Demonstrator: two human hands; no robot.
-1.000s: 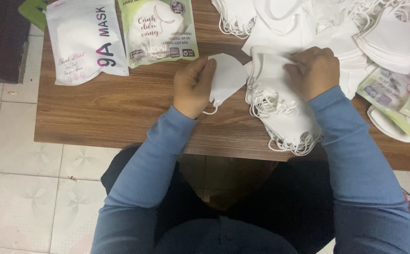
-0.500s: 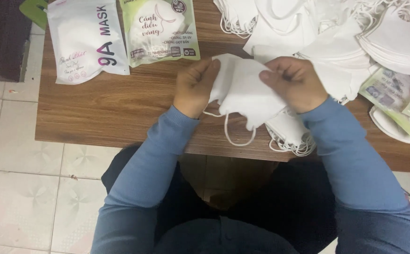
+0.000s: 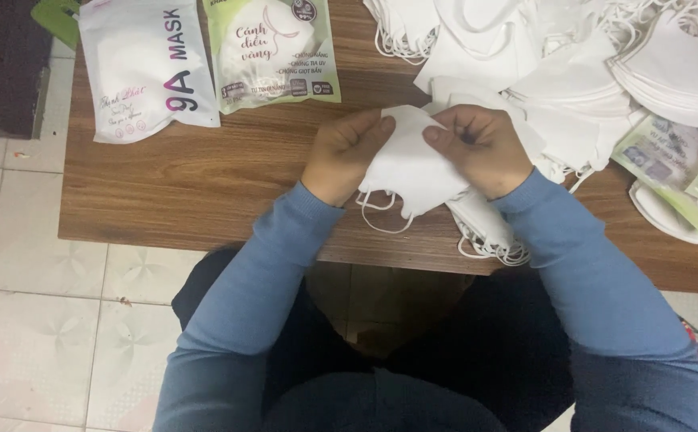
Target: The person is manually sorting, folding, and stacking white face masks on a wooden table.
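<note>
Both hands pinch one white mask [image 3: 411, 164] over the table [image 3: 205, 192]: left hand [image 3: 347, 152], right hand [image 3: 481, 148]; mask stack [image 3: 485, 228] just under it.

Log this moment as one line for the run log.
left hand: holds white mask | right hand: holds same mask | mask stack: beneath, on wooden table | two pouches: far left

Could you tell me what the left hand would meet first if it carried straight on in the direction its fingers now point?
The left hand holds a white mask and points up and to the right. Going on, it would most likely meet the right hand gripping the same mask; beyond that lies the pile of white masks.
</note>
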